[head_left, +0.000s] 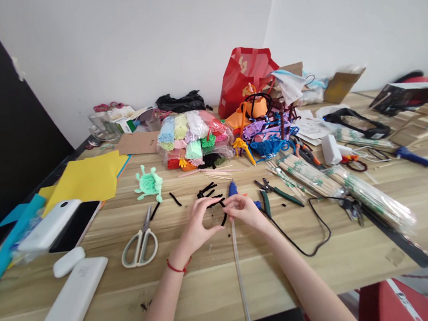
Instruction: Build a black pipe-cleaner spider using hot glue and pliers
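My left hand [197,225] and my right hand [245,209] meet over the middle of the wooden table [219,278]. Both pinch a short black pipe-cleaner piece [224,216] between their fingertips. More black pieces [206,189] lie scattered just beyond the hands. A blue glue gun [232,188] lies past my right hand, and a clear glue stick [241,276] runs toward me between my forearms. A red string circles my left wrist.
White scissors [140,243] lie left of my hands, green-handled pliers [275,192] to the right. A green fuzzy figure [149,183], yellow paper [88,177], a phone [75,226], white cases, a bag of coloured pipe cleaners [194,137], a red bag [245,77] and bundled wooden sticks [340,182] crowd the table.
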Demonstrator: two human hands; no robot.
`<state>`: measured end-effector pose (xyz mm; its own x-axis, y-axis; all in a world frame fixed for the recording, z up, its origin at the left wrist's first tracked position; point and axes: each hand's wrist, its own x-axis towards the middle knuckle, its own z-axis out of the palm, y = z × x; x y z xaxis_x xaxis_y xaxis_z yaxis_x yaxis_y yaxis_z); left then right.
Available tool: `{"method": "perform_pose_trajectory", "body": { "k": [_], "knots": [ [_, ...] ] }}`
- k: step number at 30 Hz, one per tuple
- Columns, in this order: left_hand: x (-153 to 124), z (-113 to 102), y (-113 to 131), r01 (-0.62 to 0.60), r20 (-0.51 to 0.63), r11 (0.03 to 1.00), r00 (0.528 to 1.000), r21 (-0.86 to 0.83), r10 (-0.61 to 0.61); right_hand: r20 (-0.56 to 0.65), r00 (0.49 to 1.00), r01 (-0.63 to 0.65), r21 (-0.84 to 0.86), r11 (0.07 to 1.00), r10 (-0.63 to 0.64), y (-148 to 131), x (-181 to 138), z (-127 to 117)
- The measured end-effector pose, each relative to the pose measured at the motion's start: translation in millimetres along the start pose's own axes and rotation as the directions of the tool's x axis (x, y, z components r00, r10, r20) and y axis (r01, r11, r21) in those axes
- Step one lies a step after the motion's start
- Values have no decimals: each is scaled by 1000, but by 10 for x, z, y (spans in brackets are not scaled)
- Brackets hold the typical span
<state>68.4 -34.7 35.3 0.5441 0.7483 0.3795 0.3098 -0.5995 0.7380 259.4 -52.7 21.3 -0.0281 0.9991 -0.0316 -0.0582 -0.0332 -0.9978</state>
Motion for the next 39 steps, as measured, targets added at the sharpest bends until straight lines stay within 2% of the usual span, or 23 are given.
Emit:
{"method": "perform_pose_trajectory", "body": {
  "k": [4,8,15,24,28,31,33,36,39],
  "knots": [
    [12,12,-91,42,-191,991,979,-123,-65,-49,995,92,6,996,-92,-53,-11,5],
    [21,3,-97,89,-280,974,949,-206,-146,-22,987,161,-31,986,-162,-75,-36,27],
    [23,42,-74,106,-283,953,940,-284,-189,-48,983,171,-96,981,-176,-29,-48,41],
    [20,54,-59,175,-274,920,920,-351,-280,-84,983,159,-55,986,-164,33,-53,54],
    [46,42,-82,208,-189,806,911,-554,-366,-109,972,205,-55,977,-210,41,-44,46],
    [50,54,-122,261,-57,692,915,-673,-400,-121,963,233,-63,970,-239,12,-53,57],
    [37,72,-133,312,42,652,918,-692,-394,-119,960,246,-67,967,-252,-16,-67,77],
    [11,99,-108,358,148,662,924,-658,-353,-86,961,259,-58,964,-263,-43,-88,110],
    [-2,114,-62,365,189,684,928,-632,-321,-45,963,265,-33,964,-267,-40,-97,127]
  ]
}}
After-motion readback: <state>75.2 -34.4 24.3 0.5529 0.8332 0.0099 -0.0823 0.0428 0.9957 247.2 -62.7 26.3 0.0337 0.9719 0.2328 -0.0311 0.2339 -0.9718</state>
